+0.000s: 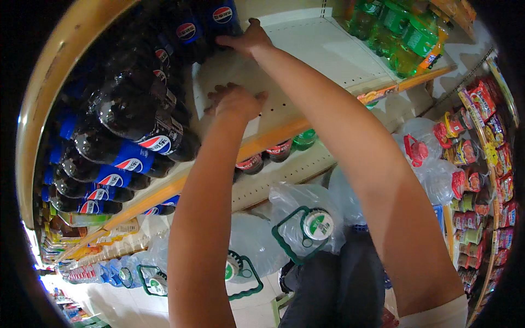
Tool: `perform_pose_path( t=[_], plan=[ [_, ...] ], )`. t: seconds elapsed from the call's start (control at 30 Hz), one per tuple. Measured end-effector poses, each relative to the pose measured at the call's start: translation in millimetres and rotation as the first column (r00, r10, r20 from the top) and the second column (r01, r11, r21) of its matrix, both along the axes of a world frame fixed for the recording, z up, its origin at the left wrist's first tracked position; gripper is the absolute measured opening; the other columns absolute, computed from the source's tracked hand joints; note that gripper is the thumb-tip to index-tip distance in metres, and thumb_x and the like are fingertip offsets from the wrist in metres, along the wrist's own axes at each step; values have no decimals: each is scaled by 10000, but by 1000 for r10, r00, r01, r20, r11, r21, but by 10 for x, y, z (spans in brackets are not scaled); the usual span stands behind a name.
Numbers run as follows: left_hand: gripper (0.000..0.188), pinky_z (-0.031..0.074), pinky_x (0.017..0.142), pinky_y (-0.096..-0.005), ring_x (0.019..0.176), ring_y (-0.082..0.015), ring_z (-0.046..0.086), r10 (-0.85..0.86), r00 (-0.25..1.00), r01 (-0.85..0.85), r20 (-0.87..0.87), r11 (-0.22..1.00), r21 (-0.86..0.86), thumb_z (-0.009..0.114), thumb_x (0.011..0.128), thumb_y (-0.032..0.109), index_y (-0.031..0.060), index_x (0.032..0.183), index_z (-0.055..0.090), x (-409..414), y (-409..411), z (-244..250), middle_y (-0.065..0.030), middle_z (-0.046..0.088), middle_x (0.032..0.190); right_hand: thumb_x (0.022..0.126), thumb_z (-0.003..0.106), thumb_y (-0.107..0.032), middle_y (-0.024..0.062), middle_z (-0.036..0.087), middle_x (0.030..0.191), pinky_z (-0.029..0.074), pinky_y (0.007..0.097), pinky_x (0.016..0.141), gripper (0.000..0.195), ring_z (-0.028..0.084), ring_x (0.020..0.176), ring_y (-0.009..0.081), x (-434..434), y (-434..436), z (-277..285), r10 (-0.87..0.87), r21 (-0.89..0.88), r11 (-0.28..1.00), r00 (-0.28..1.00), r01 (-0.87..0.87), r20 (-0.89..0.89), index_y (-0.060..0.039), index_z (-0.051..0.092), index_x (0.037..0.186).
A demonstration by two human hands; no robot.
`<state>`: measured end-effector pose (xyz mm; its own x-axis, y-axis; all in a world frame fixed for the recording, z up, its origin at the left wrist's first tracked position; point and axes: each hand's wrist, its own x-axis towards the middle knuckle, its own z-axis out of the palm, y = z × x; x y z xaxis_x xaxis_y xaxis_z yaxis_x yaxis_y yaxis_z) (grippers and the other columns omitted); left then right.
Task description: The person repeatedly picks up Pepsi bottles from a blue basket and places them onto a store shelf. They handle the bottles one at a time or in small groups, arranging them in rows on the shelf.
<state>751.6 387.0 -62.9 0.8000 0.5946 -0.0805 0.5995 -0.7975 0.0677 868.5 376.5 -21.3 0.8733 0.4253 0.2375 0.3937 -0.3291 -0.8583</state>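
Observation:
My left hand point(237, 101) is over the bare part of a white metal shelf point(303, 49), fingers spread and nothing in them. It is close to the cola bottles on its left. My right hand point(250, 39) reaches deeper, fingers apart, next to a blue-labelled cola bottle point(223, 18) at the back. Whether it touches that bottle I cannot tell. Several large dark cola bottles stand in rows along the left; one with a black label point(164, 137) is closest to my left hand, and blue-labelled ones point(131, 162) line the shelf front.
Green soda bottles point(404, 30) stand at the shelf's far right. An orange-brown strip point(283, 133) edges the shelf. Below are red-labelled bottles point(251, 163) and big water jugs with green handles point(301, 229). A snack rack point(502, 180) rises on the right.

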Motion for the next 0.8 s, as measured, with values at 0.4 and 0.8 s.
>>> perform_pose_path(
  t=[0.4, 0.8],
  plan=[
    [818, 321, 804, -624, 1138, -503, 246, 22, 999, -23, 25, 998, 66, 516, 708, 519, -18, 1267, 252, -75, -86, -29, -286, 318, 1209, 449, 788, -387, 208, 443, 1122, 405, 359, 880, 971, 456, 1050, 311, 337, 813, 70, -271, 144, 956, 958, 255, 99, 25, 280, 1167],
    [756, 296, 943, -401, 1185, -331, 317, -149, 989, 150, -20, 987, 63, 509, 732, 492, -15, 1254, 303, -40, 63, -95, -246, 302, 1278, 484, 783, -248, 180, 532, 972, 435, 350, 789, 729, 529, 913, 297, -325, -227, 84, -166, 184, 973, 978, 142, 124, 29, 389, 1032]
  ],
)
